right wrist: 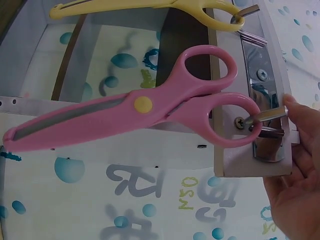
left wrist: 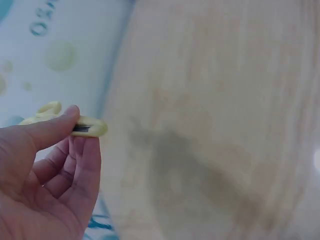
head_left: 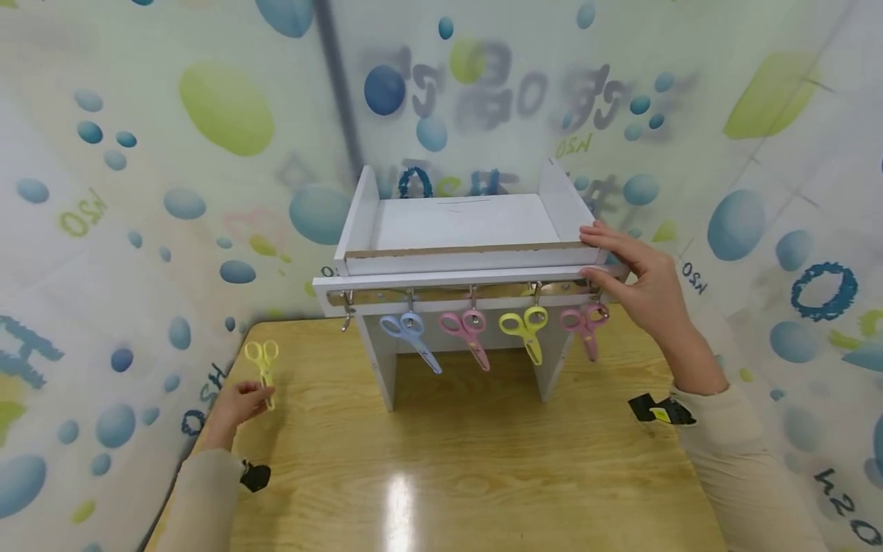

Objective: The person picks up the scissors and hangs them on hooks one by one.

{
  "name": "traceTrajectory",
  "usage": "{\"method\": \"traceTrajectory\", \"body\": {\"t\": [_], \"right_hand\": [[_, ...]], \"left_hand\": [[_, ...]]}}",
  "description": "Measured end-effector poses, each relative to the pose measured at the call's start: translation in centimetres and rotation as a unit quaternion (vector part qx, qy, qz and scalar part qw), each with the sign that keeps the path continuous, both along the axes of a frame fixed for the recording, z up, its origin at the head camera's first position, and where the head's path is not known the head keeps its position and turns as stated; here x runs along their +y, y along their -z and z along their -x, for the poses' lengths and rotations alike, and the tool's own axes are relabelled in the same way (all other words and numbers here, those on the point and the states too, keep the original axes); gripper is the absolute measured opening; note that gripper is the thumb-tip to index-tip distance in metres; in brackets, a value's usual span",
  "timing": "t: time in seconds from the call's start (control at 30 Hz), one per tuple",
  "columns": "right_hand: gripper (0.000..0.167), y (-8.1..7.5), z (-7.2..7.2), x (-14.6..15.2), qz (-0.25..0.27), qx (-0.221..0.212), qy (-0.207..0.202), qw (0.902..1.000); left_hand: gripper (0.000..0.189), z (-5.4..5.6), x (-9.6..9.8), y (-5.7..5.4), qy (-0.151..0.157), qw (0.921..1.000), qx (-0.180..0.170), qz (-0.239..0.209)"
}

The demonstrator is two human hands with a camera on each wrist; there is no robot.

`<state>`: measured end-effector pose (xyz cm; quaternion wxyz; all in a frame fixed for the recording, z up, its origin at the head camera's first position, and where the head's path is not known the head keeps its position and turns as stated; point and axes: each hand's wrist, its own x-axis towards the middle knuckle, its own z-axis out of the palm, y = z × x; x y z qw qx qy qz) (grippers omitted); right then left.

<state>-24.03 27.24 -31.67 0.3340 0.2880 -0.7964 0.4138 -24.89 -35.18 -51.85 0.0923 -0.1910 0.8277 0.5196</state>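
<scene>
My left hand (head_left: 237, 406) is at the table's left side and pinches yellow scissors (head_left: 260, 354) by the blade end between thumb and fingers, with the handle loops up. In the left wrist view, the blade tip of the scissors (left wrist: 92, 127) sticks out past the thumb. My right hand (head_left: 645, 284) grips the right end of a white rack (head_left: 455, 276), its thumb on the front board. From the rack's hooks hang blue scissors (head_left: 411, 331), pink scissors (head_left: 469, 330), yellow scissors (head_left: 527, 328) and, nearest my right hand, another pink pair (right wrist: 145, 105).
A metal hook (head_left: 347, 310) juts from the rack's left end. The rack stands on a wooden table (head_left: 441, 460), with a tray-like top (head_left: 462, 218). Patterned fabric walls (head_left: 228, 107) enclose the back and sides.
</scene>
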Motion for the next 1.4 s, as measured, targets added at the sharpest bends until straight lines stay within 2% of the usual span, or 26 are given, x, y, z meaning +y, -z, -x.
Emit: {"method": "traceTrajectory", "body": {"t": [0.13, 0.2, 0.27, 0.33, 0.37, 0.43, 0.5, 0.6, 0.67, 0.7, 0.77, 0.9, 1.03, 1.13, 1.23, 1.4], "right_hand": [[0.048, 0.1, 0.0, 0.1, 0.001, -0.003, 0.0, 1.0], [0.047, 0.0, -0.1, 0.2, -0.001, -0.003, -0.001, 1.0], [0.047, 0.0, -0.1, 0.3, -0.003, -0.004, -0.002, 1.0], [0.048, -0.1, -0.2, 0.4, -0.005, -0.005, 0.001, 1.0], [0.049, -0.1, -0.3, 0.5, -0.004, -0.007, 0.003, 1.0], [0.051, -0.2, -0.5, 0.6, -0.003, -0.01, 0.008, 0.9999], [0.051, -0.3, -0.6, 0.7, -0.001, -0.013, 0.012, 0.9998], [0.049, -0.3, -0.6, 0.8, 0.003, -0.019, 0.005, 0.9998], [0.048, -0.3, -0.6, 0.9, 0.006, -0.023, 0.001, 0.9997], [0.048, -0.3, -0.6, 0.9, 0.007, -0.023, -0.001, 0.9997], [0.047, -0.2, -0.5, 0.8, 0.007, -0.023, -0.002, 0.9997], [0.047, -0.2, -0.5, 0.8, 0.007, -0.021, 0.001, 0.9998], [0.046, -0.1, -0.5, 0.6, 0.008, -0.019, 0.0, 0.9998], [0.047, 0.0, -0.4, 0.5, 0.01, -0.016, 0.0, 0.9998], [0.049, 0.0, -0.4, 0.5, 0.016, -0.017, -0.002, 0.9997], [0.048, 0.1, -0.5, 0.6, 0.007, -0.015, -0.007, 0.9998]], "left_hand": [[0.021, -0.2, 1.5, -3.3, 0.0, 0.9967, 0.069, -0.041], [0.01, -0.8, 2.6, -4.9, -0.017, 0.9876, 0.137, -0.076], [0.008, -1.7, 3.8, -6.8, -0.025, 0.9685, 0.22, -0.115], [0.016, -2.7, 5.3, -8.8, -0.019, 0.9432, 0.3, -0.141], [0.018, -3.3, 6.1, -9.9, -0.009, 0.9301, 0.334, -0.151], [0.02, -4.4, 7.7, -11.8, 0.027, 0.9087, 0.384, -0.161], [0.022, -5.4, 9.1, -13.1, 0.076, 0.8896, 0.418, -0.167], [0.024, -6.5, 10.8, -14.2, 0.15, 0.8616, 0.45, -0.181], [0.026, -7.0, 11.7, -14.3, 0.189, 0.8499, 0.458, -0.18], [0.026, -7.2, 12.1, -14.2, 0.203, 0.847, 0.459, -0.176], [0.02, -7.3, 12.7, -13.8, 0.228, 0.8473, 0.453, -0.159], [0.008, -7.0, 13.5, -12.4, 0.256, 0.8636, 0.426, -0.084], [0.008, -6.4, 13.6, -10.9, 0.263, 0.8787, 0.398, -0.02], [0.01, -6.0, 13.5, -9.7, 0.26, 0.8898, 0.375, -0.007], [0.006, -5.6, 13.6, -8.8, 0.258, 0.8991, 0.353, -0.013], [0.003, -4.9, 13.8, -8.3, 0.254, 0.9085, 0.332, -0.005]]}}
